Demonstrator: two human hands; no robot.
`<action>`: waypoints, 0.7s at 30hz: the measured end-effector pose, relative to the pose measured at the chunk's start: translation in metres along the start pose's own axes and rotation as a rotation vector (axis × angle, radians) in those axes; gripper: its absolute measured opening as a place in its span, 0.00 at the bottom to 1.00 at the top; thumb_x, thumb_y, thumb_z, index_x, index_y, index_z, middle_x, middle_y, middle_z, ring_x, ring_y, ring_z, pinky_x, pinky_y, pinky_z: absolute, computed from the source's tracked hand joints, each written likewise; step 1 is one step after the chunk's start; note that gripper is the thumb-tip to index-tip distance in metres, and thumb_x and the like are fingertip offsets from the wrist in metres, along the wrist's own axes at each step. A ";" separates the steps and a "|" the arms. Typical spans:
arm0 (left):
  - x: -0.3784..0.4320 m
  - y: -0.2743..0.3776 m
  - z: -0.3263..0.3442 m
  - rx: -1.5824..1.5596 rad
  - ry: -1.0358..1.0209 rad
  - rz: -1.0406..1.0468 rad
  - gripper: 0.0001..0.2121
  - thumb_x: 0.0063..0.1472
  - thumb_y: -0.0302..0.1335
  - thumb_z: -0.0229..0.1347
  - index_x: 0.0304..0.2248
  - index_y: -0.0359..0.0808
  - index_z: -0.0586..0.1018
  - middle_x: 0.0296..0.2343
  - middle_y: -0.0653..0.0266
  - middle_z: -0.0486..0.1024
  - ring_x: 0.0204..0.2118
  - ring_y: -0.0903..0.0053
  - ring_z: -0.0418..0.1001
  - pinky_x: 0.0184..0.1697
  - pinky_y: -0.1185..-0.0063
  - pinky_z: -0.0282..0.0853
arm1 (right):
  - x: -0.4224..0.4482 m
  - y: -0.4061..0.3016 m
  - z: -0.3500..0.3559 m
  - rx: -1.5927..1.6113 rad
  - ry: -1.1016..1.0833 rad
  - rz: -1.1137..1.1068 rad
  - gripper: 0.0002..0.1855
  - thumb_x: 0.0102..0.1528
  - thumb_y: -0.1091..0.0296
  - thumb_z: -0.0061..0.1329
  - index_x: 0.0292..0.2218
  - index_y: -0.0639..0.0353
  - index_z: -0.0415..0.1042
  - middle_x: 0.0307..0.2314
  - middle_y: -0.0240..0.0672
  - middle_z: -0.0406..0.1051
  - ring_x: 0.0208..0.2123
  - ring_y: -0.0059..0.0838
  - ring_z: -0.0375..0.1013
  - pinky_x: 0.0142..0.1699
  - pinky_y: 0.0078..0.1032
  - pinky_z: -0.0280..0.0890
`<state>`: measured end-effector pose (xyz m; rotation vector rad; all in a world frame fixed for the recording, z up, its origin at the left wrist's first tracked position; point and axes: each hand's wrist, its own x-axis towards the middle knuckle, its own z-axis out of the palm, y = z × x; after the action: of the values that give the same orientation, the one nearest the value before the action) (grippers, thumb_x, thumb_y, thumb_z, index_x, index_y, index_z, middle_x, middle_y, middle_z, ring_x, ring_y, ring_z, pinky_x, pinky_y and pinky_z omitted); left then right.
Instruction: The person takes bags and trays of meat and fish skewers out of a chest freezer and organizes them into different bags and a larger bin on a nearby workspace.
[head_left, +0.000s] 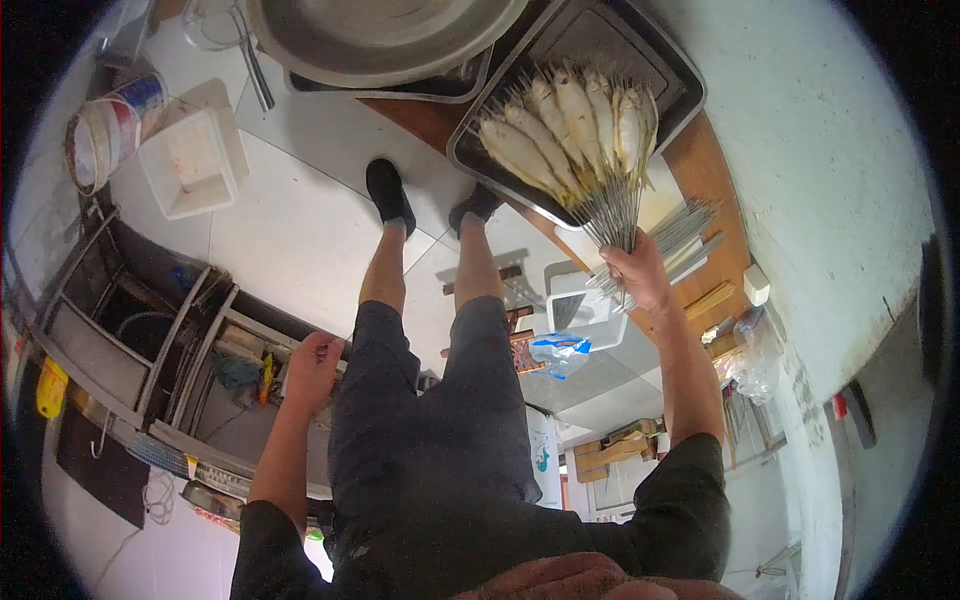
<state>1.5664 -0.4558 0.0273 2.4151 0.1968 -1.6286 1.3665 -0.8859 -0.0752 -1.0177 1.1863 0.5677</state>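
My right hand (639, 271) grips a bundle of thin metal skewers (613, 206) near their lower ends. Several whole fish (574, 120) are threaded on the skewers and fan out away from the hand. Skewer tips poke past the fish. The fish are over a dark metal tray (551, 64); whether they rest on it, I cannot tell. My left hand (313, 369) hangs beside my left thigh with its fingers curled, and nothing shows in it. Beside my right hand, loose skewers (682, 225) lie in a pile on the wooden table (720, 180).
A large metal basin (390, 71) sits left of the tray. On the tiled floor are a white foam box (187, 161), a bucket (94, 142) and a white plastic tub (611, 330). A metal frame (180, 337) stands at left; a wall (817, 165) rises at right.
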 end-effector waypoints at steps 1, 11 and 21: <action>0.003 -0.002 0.000 0.001 0.005 -0.022 0.11 0.58 0.32 0.51 0.32 0.29 0.75 0.26 0.59 0.75 0.29 0.76 0.72 0.34 0.78 0.67 | -0.003 -0.002 0.002 0.046 -0.001 0.034 0.12 0.49 0.67 0.52 0.32 0.60 0.63 0.14 0.25 0.61 0.13 0.14 0.58 0.16 0.15 0.52; 0.023 -0.038 0.006 -0.011 0.038 0.060 0.12 0.58 0.32 0.52 0.33 0.29 0.75 0.26 0.59 0.75 0.28 0.77 0.72 0.33 0.78 0.67 | -0.021 0.012 0.055 0.484 0.203 -0.183 0.13 0.49 0.68 0.51 0.32 0.61 0.61 0.13 0.27 0.60 0.13 0.18 0.59 0.16 0.16 0.54; 0.034 -0.057 -0.006 -0.038 0.007 0.035 0.12 0.58 0.32 0.51 0.33 0.29 0.75 0.24 0.63 0.74 0.27 0.80 0.70 0.32 0.78 0.67 | 0.133 0.002 0.141 0.661 0.595 -0.395 0.09 0.52 0.70 0.50 0.31 0.60 0.62 0.17 0.29 0.64 0.14 0.17 0.60 0.17 0.18 0.55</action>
<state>1.5716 -0.3997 -0.0080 2.3835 0.1836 -1.5871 1.4750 -0.7799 -0.1959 -0.8178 1.4917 -0.4602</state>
